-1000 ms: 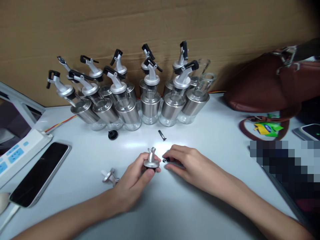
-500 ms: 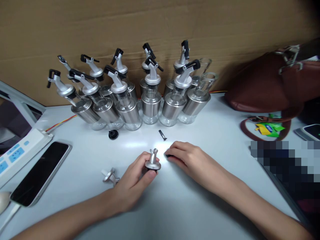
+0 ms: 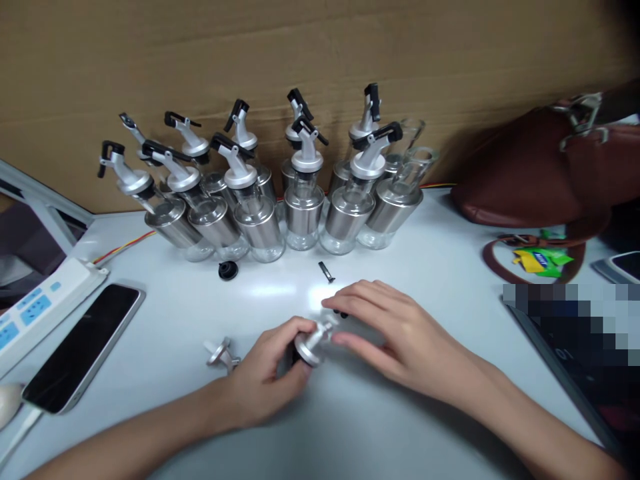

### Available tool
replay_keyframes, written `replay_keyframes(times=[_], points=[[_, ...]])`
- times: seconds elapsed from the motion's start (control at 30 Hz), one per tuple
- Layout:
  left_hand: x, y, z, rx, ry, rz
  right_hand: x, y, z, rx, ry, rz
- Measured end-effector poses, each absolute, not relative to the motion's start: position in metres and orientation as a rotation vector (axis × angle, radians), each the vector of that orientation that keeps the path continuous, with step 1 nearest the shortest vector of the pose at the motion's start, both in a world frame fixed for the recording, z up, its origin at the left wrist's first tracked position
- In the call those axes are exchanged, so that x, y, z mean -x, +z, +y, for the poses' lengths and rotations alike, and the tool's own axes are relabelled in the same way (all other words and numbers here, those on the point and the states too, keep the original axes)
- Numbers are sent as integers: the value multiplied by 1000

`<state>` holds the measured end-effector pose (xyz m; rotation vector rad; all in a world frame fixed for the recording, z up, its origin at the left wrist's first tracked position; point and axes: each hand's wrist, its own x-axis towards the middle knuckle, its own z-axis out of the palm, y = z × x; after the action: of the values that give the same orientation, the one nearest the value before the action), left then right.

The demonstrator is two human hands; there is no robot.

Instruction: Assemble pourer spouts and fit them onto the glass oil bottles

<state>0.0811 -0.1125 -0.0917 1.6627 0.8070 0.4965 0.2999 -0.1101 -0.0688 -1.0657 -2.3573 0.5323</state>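
My left hand (image 3: 275, 363) is closed round the base of a silver pourer spout (image 3: 313, 343), which tilts to the right and is slightly blurred. Beside the spout's tip, my right hand (image 3: 390, 333) has its thumb and fingers apart. A small black part (image 3: 341, 313) shows just under the right fingers, mostly hidden; whether they touch it I cannot tell. Farther back lie a thin black lever (image 3: 327, 271) and a round black stopper (image 3: 228, 269). Another silver pourer spout (image 3: 220, 353) rests left of my left hand, partly covered by it.
Several glass oil bottles (image 3: 260, 230) with steel bands stand at the back, most topped with pourers. A phone (image 3: 83, 347) and a power strip (image 3: 47, 307) lie on the left. On the right are a brown leather bag (image 3: 530, 167), snack wrappers (image 3: 543, 261) and a dark device (image 3: 555, 353).
My right hand has opened and come away from the small black part toward the spout. My left hand has tipped the spout from upright to the right and lowered it slightly.
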Motion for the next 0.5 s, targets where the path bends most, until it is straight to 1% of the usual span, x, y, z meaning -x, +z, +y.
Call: replay_keyframes(times=[0.1, 0.2, 0.27, 0.37, 0.5], points=[[-81, -96, -117, -1654, 504, 744, -294, -67, -114, 935, 645, -2398], [-82, -101, -122, -1603, 681, 829, -291, -68, -116, 956, 630, -2398], [-82, -101, -123, -1681, 804, 865, -291, -69, -116, 984, 653, -2386], [-80, -93, -121, -2003, 884, 835, -288, -69, -119, 1013, 696, -2363], [-75, -81, -114, -2510, 818, 891, -280, -70, -128, 1086, 550, -2314]])
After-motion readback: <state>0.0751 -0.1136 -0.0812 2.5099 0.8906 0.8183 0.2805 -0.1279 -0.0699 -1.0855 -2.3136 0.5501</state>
